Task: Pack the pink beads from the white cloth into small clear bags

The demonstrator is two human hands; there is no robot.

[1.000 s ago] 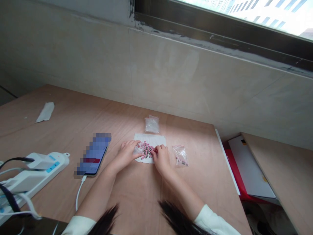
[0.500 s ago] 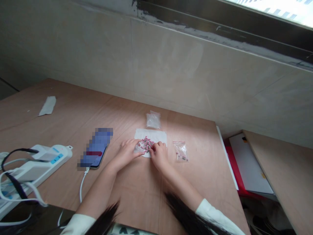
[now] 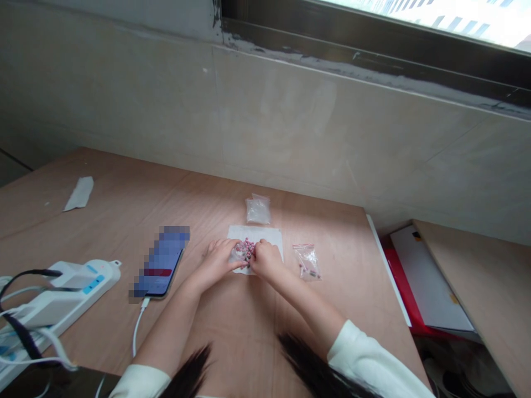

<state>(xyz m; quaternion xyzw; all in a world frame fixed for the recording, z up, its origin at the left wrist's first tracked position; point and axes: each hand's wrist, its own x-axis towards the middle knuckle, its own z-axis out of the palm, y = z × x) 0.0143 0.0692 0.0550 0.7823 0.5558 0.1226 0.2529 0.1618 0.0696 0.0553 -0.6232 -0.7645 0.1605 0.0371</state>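
My left hand (image 3: 219, 258) is closed around a small clear plastic bag (image 3: 236, 254), with thumb and fingers at its sides. Beside the bag, a pile of small pink and dark capsules (image 3: 249, 246) lies on a white sheet of paper (image 3: 276, 234). My right hand (image 3: 265, 257) is at the right edge of the pile, fingers bent and pinched together; whatever they hold is hidden. To the right lies a clear zip bag (image 3: 307, 260) with a few capsules in its lower part. Behind the paper rests a stack of clear zip bags (image 3: 258, 210).
A phone (image 3: 163, 262) on a white charging cable (image 3: 138, 330) lies to the left. Further left is a white power strip (image 3: 97, 279) with plugs and tangled cords. A paper scrap (image 3: 79, 193) sits at the far left. The wall (image 3: 274, 121) borders the wooden table (image 3: 240, 326) behind.
My right hand has moved slightly left, further over the capsules, and its fingers are more closed. My left hand stays at the bag. The whole view has shifted a little.
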